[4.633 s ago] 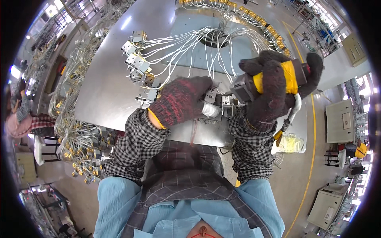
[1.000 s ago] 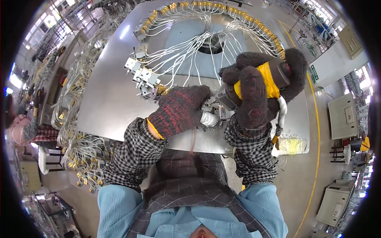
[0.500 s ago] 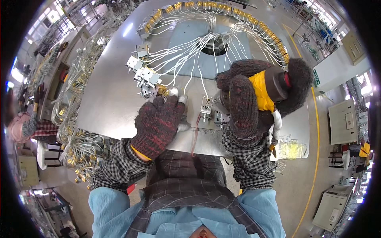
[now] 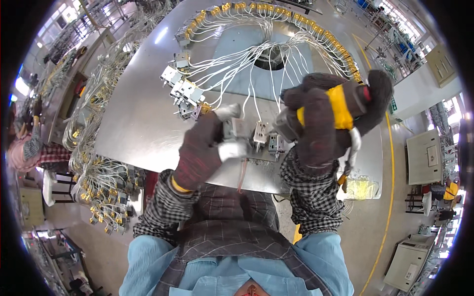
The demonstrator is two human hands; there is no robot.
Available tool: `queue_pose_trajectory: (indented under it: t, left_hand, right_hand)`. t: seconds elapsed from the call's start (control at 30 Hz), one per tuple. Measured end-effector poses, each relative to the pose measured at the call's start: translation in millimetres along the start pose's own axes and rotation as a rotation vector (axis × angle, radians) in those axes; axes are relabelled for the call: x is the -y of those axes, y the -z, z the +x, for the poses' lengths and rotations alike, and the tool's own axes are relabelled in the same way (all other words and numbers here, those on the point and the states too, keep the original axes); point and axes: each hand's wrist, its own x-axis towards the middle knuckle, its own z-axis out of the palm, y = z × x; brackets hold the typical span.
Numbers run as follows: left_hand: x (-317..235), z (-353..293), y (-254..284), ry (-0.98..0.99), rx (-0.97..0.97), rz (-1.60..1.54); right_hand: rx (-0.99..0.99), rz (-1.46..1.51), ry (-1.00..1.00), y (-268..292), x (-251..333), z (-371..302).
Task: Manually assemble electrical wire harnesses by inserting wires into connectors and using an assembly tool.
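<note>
My left hand (image 4: 201,152), in a dark knitted glove with white-wrapped fingertips, pinches a small grey metal block (image 4: 236,128) between thumb and forefinger, slightly blurred. In my gloved right hand (image 4: 318,128) is a dark pistol-shaped power tool (image 4: 339,107) banded with yellow tape, its blunt grey nose pointing left. Just below that nose, a small metal connector block (image 4: 261,134) sits on the table with a white wire running into it. Beside it stands another grey block (image 4: 276,143). The tool's tip is hidden.
White wires (image 4: 247,56) fan from a round hole (image 4: 270,56) in the metal table (image 4: 133,118) to an arc of yellow-ended connectors (image 4: 326,34). Several metal blocks (image 4: 185,91) cluster at left. Wire bundles (image 4: 94,163) hang beyond the left edge. A yellow package (image 4: 363,188) lies at the right corner.
My left hand has moved right from the block cluster and turned, with the grey block now visible between its fingers. My right hand and the tool have shifted slightly right.
</note>
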Motion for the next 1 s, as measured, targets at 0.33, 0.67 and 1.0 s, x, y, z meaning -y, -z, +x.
queue_pose_trajectory:
  t: [0.33,0.67,1.0]
  left_hand:
    - [-0.2,29.0,9.2,0.102,0.157,0.216]
    - [-12.7,46.0,-0.3,0.201,0.302,0.381]
    - [-26.8,50.5,-11.1,0.155,0.431,0.698]
  right_hand:
    - [-0.059,0.038,0.033,7.4,-2.6,6.9]
    - [-0.022,0.184,-0.108,2.3,-2.2,5.1]
    - [-0.031,0.125,-0.299,-2.0,0.2,-14.1]
